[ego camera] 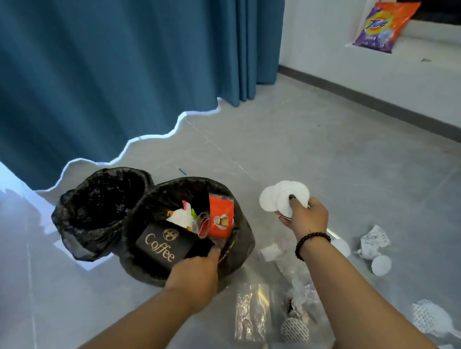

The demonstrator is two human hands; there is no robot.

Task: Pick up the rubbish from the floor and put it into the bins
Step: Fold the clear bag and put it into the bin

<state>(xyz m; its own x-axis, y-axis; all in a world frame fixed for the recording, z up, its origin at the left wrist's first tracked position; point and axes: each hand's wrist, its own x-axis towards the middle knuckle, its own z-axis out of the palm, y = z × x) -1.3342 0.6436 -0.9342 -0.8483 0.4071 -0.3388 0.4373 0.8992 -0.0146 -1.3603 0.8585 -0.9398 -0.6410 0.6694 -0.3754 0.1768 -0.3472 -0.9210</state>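
Note:
Two bins lined with black bags stand on the grey floor. The left bin [87, 216] looks empty. The right bin [242, 246] holds a black "Coffee" box [163, 244], a red sachet [221, 214] and white wrappers. My left hand [198, 273] is at the right bin's near rim and grips the end of the Coffee box. To the right of that bin, my right hand [306, 217] pinches a few round white cotton pads [281, 197] in the air.
Rubbish lies on the floor by my right arm: a clear plastic bag [251, 313], crumpled paper [372, 242], loose white pads [381, 265], patterned pads [293, 330]. A blue curtain [101, 74] hangs behind the bins. A detergent bag [386, 25] lies on the sill.

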